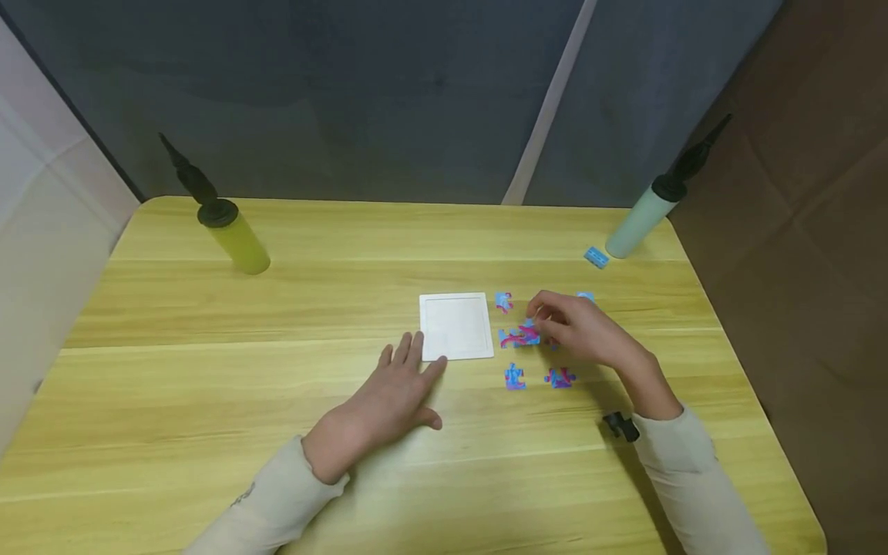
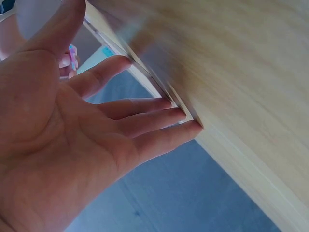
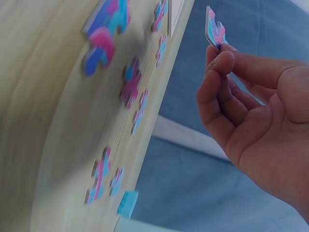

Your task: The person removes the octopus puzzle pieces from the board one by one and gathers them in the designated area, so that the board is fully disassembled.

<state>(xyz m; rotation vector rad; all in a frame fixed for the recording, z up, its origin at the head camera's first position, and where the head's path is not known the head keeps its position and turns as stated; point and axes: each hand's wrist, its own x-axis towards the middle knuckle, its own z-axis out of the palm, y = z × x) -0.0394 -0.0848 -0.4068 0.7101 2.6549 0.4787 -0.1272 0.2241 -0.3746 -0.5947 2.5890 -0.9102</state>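
Note:
Between thumb and fingertips, my right hand (image 1: 579, 327) pinches a pink-and-blue jigsaw piece (image 3: 215, 30), raised above the table in the right wrist view. Under and around that hand lie several loose jigsaw pieces (image 3: 131, 84), some hidden behind the hand in the head view. A shallow white square puzzle tray (image 1: 454, 327) with a raised rim lies flat to their left. My left hand (image 1: 388, 401) has its fingers spread, fingertips right at the tray's lower left corner, and it holds nothing. In the left wrist view its palm (image 2: 63, 130) faces the camera.
A yellow cylinder (image 1: 240, 243) with a black tapered top stands at the back left of the wooden table (image 1: 208, 401). At the back right is a pale green cylinder (image 1: 640, 223) of the same shape, a small blue block (image 1: 596, 257) beside it. Dark cloth (image 1: 347, 100) hangs behind.

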